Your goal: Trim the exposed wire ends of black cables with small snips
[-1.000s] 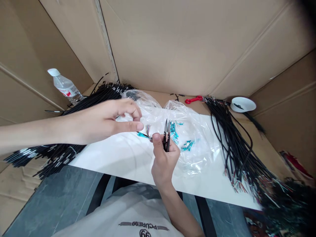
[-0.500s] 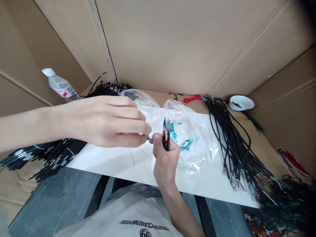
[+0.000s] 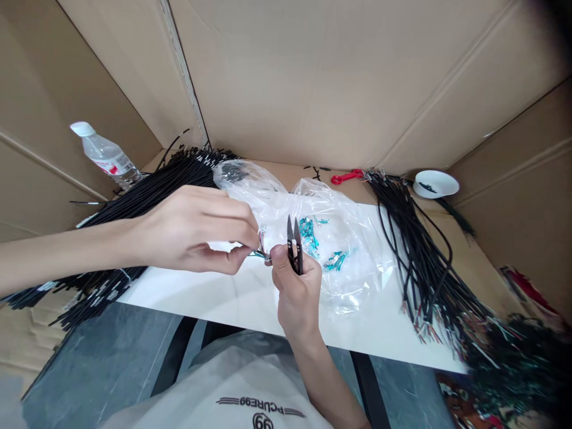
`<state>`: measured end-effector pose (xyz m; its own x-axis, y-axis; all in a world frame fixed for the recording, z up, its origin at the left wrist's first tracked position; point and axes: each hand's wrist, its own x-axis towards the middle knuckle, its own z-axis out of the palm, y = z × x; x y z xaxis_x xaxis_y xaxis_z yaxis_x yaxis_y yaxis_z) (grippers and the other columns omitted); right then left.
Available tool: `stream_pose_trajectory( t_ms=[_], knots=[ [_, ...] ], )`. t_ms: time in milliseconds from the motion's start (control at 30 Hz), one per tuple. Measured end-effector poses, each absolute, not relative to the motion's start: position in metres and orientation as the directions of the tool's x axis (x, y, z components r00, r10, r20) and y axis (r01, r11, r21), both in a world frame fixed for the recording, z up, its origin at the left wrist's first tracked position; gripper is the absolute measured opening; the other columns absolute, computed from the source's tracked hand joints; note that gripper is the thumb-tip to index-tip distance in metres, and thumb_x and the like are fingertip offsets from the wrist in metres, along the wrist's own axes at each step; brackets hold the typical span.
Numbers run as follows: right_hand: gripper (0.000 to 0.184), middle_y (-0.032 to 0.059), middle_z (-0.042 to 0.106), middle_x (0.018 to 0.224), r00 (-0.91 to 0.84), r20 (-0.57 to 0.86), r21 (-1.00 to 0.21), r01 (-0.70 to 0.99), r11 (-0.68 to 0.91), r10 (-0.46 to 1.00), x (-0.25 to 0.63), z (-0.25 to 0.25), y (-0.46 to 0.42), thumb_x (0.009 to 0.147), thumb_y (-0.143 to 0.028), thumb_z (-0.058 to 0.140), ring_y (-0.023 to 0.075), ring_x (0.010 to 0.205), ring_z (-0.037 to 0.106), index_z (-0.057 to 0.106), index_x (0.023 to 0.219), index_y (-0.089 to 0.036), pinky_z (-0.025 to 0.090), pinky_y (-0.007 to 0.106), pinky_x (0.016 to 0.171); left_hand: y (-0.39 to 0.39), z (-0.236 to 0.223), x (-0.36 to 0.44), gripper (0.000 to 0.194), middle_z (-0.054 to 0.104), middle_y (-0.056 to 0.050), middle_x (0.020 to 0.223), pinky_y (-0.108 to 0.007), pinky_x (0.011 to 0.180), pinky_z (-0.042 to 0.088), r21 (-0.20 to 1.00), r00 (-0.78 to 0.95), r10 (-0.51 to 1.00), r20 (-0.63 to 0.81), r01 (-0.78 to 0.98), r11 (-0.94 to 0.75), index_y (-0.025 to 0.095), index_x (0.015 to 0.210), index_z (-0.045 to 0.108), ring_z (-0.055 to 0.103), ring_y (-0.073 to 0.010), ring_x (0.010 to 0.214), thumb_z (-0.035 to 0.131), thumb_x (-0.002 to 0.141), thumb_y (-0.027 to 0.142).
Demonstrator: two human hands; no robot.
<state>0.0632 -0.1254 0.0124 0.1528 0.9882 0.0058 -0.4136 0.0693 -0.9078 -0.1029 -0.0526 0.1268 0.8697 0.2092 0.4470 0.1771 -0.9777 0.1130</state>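
My right hand [image 3: 297, 292] is closed around dark thread snips [image 3: 294, 247], whose two blades point up and stand slightly apart. Between its thumb and finger it also pinches the end of a cable, mostly hidden by the hand. Thin coloured wires [image 3: 261, 243] fan out from that end. At their left, my left hand [image 3: 205, 229] is closed, thumb and fingertips pinched on the wires; exactly which strands it grips is too small to tell. Small teal scraps [image 3: 308, 233] lie just beyond the snips on a clear plastic bag [image 3: 357, 238].
Black cables [image 3: 170, 173] are heaped at the left, and a bundle with frayed wire ends [image 3: 420, 262] lies at the right. Along the back are a plastic bottle [image 3: 109, 156], a red tool [image 3: 347, 177] and a white bowl [image 3: 435, 185]. Cardboard walls [image 3: 335, 77] surround the white table [image 3: 201, 292].
My left hand has drawn back leftward and turned, baring the coloured wires between the hands. My right hand with the snips has shifted slightly left.
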Motion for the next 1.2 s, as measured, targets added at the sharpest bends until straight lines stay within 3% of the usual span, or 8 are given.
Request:
stream_pose_trajectory(
  t_ms=[100,200,333,467,600,800,1033,1200],
  knots=[
    [0.037,-0.0051,0.042,0.054,0.15,0.002,-0.895,-0.441,0.068,0.989,0.065,0.011,-0.126,0.081,-0.05,0.076,0.0081,0.051,0.031,0.069,0.066,-0.017,0.033,0.026,0.056,-0.066,0.116,-0.097,0.014,0.062,0.003,0.074,-0.018,0.06,0.042,0.636,0.716,0.621,0.321,0.323,-0.701,0.018,0.078,0.066,0.053,-0.0059,0.063,0.058,0.083,0.007],
    [0.04,-0.0055,0.041,0.055,0.203,-0.02,-0.882,-0.465,0.078,0.979,0.064,0.01,-0.126,0.08,-0.052,0.077,0.0079,0.051,0.029,0.066,0.065,-0.017,0.032,0.026,0.055,-0.08,0.106,-0.089,0.01,0.057,0.003,0.065,-0.019,0.053,0.037,0.926,0.518,0.855,0.03,0.308,-0.219,0.017,0.07,0.065,0.047,-0.008,0.058,0.065,0.08,0.02],
    [0.044,-0.0062,0.038,0.057,0.274,-0.051,-0.862,-0.498,0.096,0.96,0.059,0.011,-0.129,0.081,-0.052,0.077,0.0076,0.052,0.027,0.057,0.063,-0.018,0.032,0.026,0.055,-0.102,0.099,-0.079,0.021,0.051,0.0,0.063,-0.019,0.052,0.036,0.942,0.33,0.884,-0.33,0.174,0.287,0.017,0.062,0.059,0.046,-0.0116,0.063,0.065,0.075,0.033],
    [0.043,-0.0063,0.035,0.059,0.333,-0.023,-0.868,-0.475,0.146,0.942,0.058,0.014,-0.131,0.081,-0.051,0.077,0.0074,0.052,0.024,0.055,0.064,-0.018,0.027,0.026,0.051,-0.121,0.1,-0.07,0.028,0.046,0.001,0.065,-0.019,0.052,0.038,0.891,0.338,0.832,-0.44,0.051,0.451,0.018,0.066,0.056,0.041,-0.0112,0.062,0.068,0.076,0.041],
    [0.044,-0.0067,0.033,0.058,0.321,-0.015,-0.875,-0.463,0.143,0.947,0.062,0.015,-0.13,0.082,-0.051,0.075,0.0074,0.051,0.023,0.054,0.063,-0.018,0.023,0.026,0.048,-0.116,0.095,-0.074,0.025,0.055,0.0,0.073,-0.021,0.055,0.04,0.945,0.409,0.853,-0.325,0.117,0.304,0.018,0.075,0.063,0.043,-0.0102,0.06,0.067,0.085,0.04],
    [0.038,-0.0039,0.045,0.06,0.28,-0.025,-0.874,-0.473,0.115,0.96,0.062,0.013,-0.131,0.08,-0.049,0.078,0.0083,0.054,0.035,0.064,0.067,-0.017,0.032,0.025,0.054,-0.086,0.096,-0.094,0.015,0.068,-0.002,0.102,-0.021,0.076,0.048,0.889,0.55,0.815,0.183,0.262,-0.377,0.022,0.106,0.068,0.06,-0.0118,0.085,0.065,0.095,0.032],
    [0.04,-0.0022,0.05,0.059,0.271,-0.006,-0.906,-0.409,0.109,0.963,0.062,0.015,-0.131,0.08,-0.055,0.075,0.0103,0.054,0.042,0.066,0.068,-0.018,0.035,0.026,0.053,-0.069,0.119,-0.105,0.018,0.073,-0.005,0.104,-0.024,0.079,0.053,0.699,0.802,0.557,0.215,0.272,-0.662,0.026,0.109,0.071,0.068,-0.0164,0.09,0.064,0.094,0.021],
    [0.04,-0.0025,0.05,0.059,0.261,-0.027,-0.899,-0.428,0.091,0.965,0.062,0.016,-0.131,0.079,-0.055,0.076,0.0096,0.053,0.04,0.066,0.068,-0.018,0.034,0.026,0.052,-0.064,0.125,-0.107,0.027,0.075,-0.005,0.103,-0.027,0.08,0.055,0.65,0.835,0.521,0.178,0.298,-0.699,0.033,0.114,0.072,0.069,-0.0185,0.086,0.072,0.088,0.026]
  ],
)
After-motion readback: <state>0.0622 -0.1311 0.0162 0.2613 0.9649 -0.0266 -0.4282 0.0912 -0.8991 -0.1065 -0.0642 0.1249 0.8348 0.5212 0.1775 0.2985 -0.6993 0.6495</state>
